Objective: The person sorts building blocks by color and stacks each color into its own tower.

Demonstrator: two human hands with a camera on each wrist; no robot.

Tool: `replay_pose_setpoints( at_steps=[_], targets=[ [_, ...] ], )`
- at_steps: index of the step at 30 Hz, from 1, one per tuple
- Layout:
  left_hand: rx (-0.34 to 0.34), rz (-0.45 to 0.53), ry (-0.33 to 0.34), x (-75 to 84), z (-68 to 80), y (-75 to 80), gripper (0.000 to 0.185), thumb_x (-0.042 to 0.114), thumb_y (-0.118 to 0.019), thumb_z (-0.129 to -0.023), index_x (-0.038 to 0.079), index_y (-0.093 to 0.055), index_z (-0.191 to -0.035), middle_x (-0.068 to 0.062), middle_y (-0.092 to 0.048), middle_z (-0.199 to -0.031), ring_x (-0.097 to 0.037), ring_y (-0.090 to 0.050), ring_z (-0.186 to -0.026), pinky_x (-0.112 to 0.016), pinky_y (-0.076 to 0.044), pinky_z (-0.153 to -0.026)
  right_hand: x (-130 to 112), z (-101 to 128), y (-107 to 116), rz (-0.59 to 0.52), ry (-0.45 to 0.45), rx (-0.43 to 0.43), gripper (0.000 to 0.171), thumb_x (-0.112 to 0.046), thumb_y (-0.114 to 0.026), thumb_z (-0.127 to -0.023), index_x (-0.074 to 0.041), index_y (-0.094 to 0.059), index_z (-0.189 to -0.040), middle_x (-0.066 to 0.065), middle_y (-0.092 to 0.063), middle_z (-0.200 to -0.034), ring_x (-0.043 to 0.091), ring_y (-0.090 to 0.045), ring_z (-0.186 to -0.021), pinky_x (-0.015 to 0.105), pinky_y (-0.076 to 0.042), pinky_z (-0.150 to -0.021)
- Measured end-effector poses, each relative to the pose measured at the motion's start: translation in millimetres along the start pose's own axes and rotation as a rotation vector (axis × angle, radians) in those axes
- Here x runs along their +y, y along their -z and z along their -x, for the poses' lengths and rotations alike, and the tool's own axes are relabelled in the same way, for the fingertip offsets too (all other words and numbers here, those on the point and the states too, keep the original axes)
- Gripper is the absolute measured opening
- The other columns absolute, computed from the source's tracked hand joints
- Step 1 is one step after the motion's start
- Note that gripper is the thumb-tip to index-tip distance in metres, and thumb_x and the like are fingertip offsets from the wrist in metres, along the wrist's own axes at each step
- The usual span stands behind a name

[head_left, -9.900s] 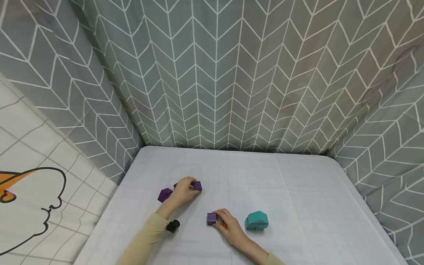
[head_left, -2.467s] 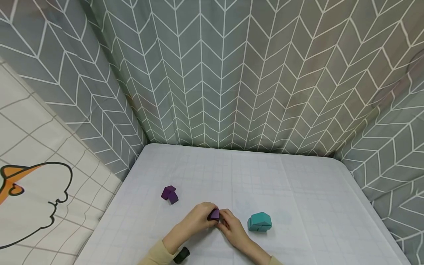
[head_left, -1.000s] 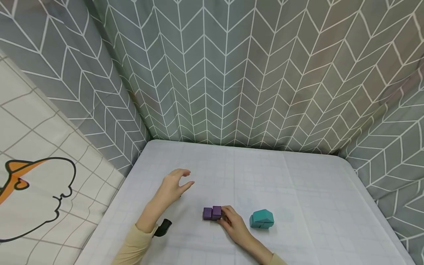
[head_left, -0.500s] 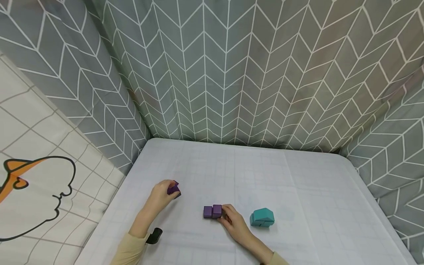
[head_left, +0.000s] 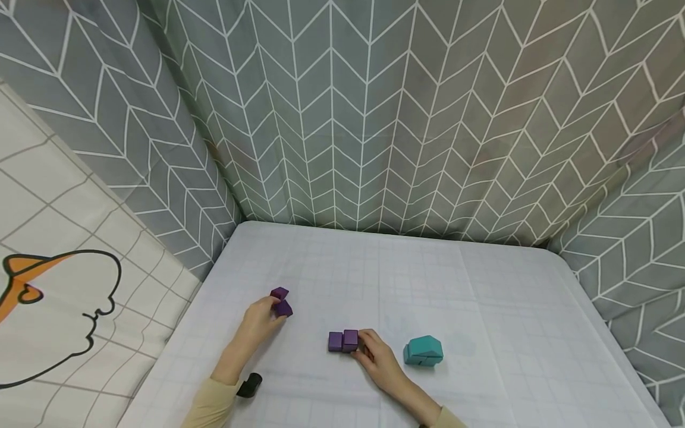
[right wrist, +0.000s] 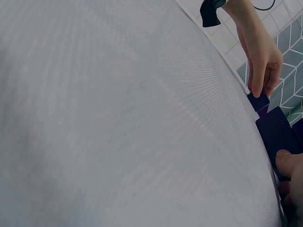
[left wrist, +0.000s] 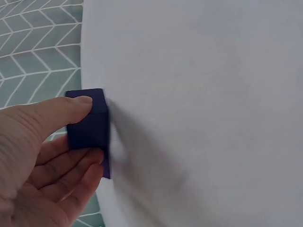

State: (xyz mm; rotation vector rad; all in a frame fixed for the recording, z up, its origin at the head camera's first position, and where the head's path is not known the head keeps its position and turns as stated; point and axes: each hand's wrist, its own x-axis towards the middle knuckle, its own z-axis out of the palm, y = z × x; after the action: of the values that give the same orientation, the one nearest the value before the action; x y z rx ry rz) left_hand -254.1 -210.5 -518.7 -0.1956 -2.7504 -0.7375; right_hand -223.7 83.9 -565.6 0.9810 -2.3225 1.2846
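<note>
At the left of the table in the head view, my left hand (head_left: 254,326) pinches a dark purple block (head_left: 283,308) with angled faces. Its thumb lies across one face in the left wrist view, fingers curled on the opposite side. Just beyond it is a second purple block (head_left: 279,292) with a pointed outline. Near the middle, my right hand (head_left: 381,364) grips a purple block (head_left: 350,339) between thumb and fingers. Against the left side of that block stands a lower purple block (head_left: 335,341). The right wrist view shows the right thumb (right wrist: 287,162) on a block's face.
Right of my right hand sits a teal block shape (head_left: 423,351) with a peaked top and visible seams. A black wrist camera (head_left: 250,386) is strapped at my left wrist. White cloth (head_left: 481,309) covers the table, and patterned curtains (head_left: 353,119) hang behind it.
My left hand left a purple block at my right hand, moved back to the left and took hold of another. The right hand keeps its grip; two blocks now stand side by side there.
</note>
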Motion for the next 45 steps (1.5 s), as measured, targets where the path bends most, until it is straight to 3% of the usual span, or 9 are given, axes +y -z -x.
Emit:
replay_pose_setpoints(
  at_steps=[7,34,45],
  targets=[
    [0.007,0.030,-0.002,-4.7,4.3,-10.6,0.034,0.008,-0.076,-0.065,-0.006,-0.060,-0.092,-0.019,-0.062,-0.090,-0.032,-0.060,-0.084,-0.042,-0.047,-0.075,0.1,1.8,-0.2,-0.006,0.001,0.000,0.036,-0.002,-0.068,-0.075,-0.002,-0.055,-0.109,-0.001,-0.053,-0.098,-0.001,-0.041,-0.064,0.008,-0.035,-0.053],
    [-0.023,0.035,0.024,-1.3,1.9,-13.8,0.035,0.007,-0.076,-0.066,-0.006,-0.059,-0.094,-0.020,-0.061,-0.091,-0.032,-0.059,-0.087,-0.041,-0.047,-0.077,0.6,1.5,0.9,-0.001,-0.006,0.000,0.036,-0.001,-0.068,-0.074,-0.002,-0.056,-0.108,-0.001,-0.053,-0.098,-0.002,-0.040,-0.065,0.009,-0.035,-0.052],
    [-0.010,0.129,0.048,-0.9,-3.3,-7.5,0.036,0.008,-0.076,-0.067,-0.006,-0.060,-0.096,-0.019,-0.062,-0.093,-0.027,-0.060,-0.083,-0.039,-0.048,-0.073,0.5,-0.8,1.5,-0.004,-0.004,-0.010,0.035,-0.003,-0.067,-0.076,-0.002,-0.055,-0.109,-0.001,-0.053,-0.098,-0.002,-0.041,-0.065,0.010,-0.036,-0.053]
  ],
)
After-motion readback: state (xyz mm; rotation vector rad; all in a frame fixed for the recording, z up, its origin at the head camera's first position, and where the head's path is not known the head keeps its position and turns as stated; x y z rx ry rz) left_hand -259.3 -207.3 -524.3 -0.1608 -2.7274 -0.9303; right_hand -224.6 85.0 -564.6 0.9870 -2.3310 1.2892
